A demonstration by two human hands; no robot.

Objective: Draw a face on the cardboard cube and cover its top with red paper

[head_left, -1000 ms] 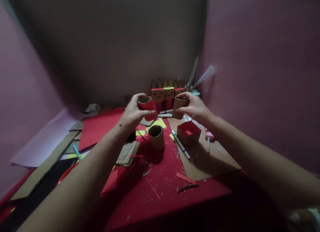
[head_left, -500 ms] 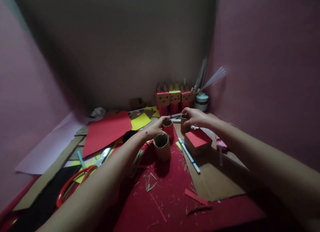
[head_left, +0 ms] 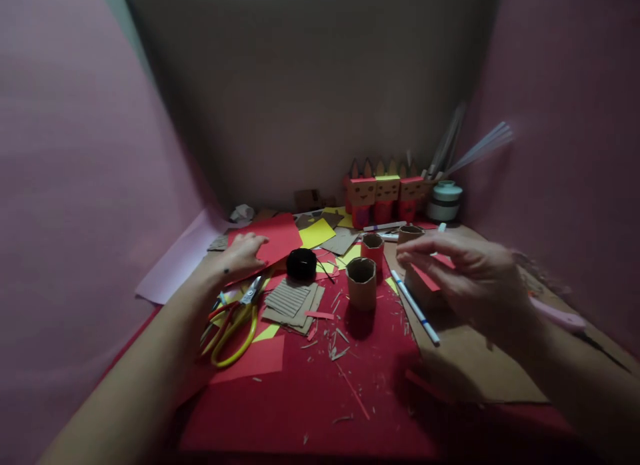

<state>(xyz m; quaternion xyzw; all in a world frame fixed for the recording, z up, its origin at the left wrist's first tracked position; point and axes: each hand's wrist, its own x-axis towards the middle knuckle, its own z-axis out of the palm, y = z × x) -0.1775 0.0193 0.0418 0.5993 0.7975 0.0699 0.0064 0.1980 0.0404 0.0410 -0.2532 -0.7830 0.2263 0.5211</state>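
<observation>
My left hand (head_left: 245, 253) is over the near left part of a red paper sheet (head_left: 280, 235), fingers apart and slightly bent; whether they touch it I cannot tell. Below it lie scissors (head_left: 235, 331) with yellow and red handles. My right hand (head_left: 475, 285), a little blurred, hangs above a box with a red top (head_left: 434, 273) and partly hides it. Its fingers stretch leftward, with nothing visible in them. Just beyond the fingertips stands a brown cardboard tube (head_left: 410, 233). A red-wrapped tube (head_left: 373, 250) and another brown tube (head_left: 361, 291) stand mid-table.
Black yarn (head_left: 301, 263) and stacked corrugated cardboard pieces (head_left: 293, 303) lie left of the tubes. A marker (head_left: 415, 308) rests by a cardboard sheet (head_left: 480, 371). Box-headed figures (head_left: 385, 191) and a pale green jar (head_left: 445, 201) stand at the back. Scraps litter the red table (head_left: 310, 418).
My left hand has left the tubes and moved left to the red paper. My right hand has let go of the far brown tube and drawn back toward me. The view has shifted left.
</observation>
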